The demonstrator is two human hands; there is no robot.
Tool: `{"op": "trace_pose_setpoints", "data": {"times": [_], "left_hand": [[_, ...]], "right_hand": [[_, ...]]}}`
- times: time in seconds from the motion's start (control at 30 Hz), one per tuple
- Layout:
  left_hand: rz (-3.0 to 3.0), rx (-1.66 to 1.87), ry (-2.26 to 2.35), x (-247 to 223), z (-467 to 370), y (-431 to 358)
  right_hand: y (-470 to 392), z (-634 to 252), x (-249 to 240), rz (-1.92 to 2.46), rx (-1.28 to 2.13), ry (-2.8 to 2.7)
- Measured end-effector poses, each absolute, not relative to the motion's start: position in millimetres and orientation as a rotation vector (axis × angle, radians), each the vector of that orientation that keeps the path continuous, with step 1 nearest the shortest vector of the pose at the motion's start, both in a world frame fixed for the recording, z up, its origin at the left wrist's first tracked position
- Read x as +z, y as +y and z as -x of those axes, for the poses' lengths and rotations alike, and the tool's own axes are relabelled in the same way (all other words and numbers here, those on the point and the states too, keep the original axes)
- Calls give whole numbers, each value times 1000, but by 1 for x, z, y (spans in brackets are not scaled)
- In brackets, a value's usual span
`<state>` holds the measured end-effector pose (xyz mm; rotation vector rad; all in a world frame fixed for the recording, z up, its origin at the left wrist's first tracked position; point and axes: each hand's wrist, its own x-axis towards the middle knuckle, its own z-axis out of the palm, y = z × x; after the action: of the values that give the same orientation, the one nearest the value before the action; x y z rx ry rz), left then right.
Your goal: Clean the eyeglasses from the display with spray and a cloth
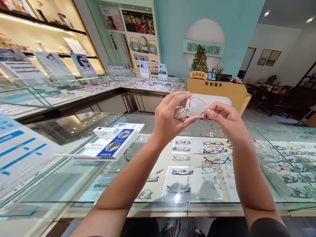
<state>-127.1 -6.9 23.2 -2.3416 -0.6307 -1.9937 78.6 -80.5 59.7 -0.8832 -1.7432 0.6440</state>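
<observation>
A pair of thin wire-rimmed eyeglasses point(197, 106) is held up above the glass counter, in front of the cash desk. My left hand point(169, 113) grips it, fingertips on the upper rim and thumb along the lower edge; one lens lies partly behind this hand. At the frame's right side, the thumb and forefinger of my right hand point(225, 120) are pinched on its edge. Whether a temple arm lies between those fingers is hidden. Below both hands, rows of eyeglasses point(182, 171) lie inside the glass display counter point(158, 197).
On the counter's left stands a white and blue display box point(116, 144), beside a large printed card point(19, 154). More display cases point(96, 87) run along the left and back. A yellow cash desk point(240, 95) with a potted plant point(199, 61) stands ahead.
</observation>
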Motion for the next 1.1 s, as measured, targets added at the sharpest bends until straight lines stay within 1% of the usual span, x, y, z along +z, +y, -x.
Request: {"op": "trace_pose_setpoints", "data": {"times": [0.13, 0.37, 0.47, 0.63, 0.8, 0.97, 1.1], "left_hand": [[2278, -2097, -646, 22, 127, -6], [1962, -2249, -614, 20, 138, 5], [1909, -2231, -680, 20, 143, 9], [1904, -2196, -733, 20, 145, 7], [1960, -2283, -724, 22, 142, 0], [2015, -2284, -754, 26, 141, -8], [1997, -2326, -737, 28, 140, -14]], "right_hand": [[-84, -75, 58, 890, 521, -1740], [-86, -69, 49, 969, -110, -1647], [-84, -68, 47, 973, -247, -1634], [-82, -64, 44, 971, -265, -1580], [-83, -61, 44, 972, -202, -1526], [-82, -60, 43, 969, -114, -1463], [-80, -62, 42, 973, -163, -1459]]}}
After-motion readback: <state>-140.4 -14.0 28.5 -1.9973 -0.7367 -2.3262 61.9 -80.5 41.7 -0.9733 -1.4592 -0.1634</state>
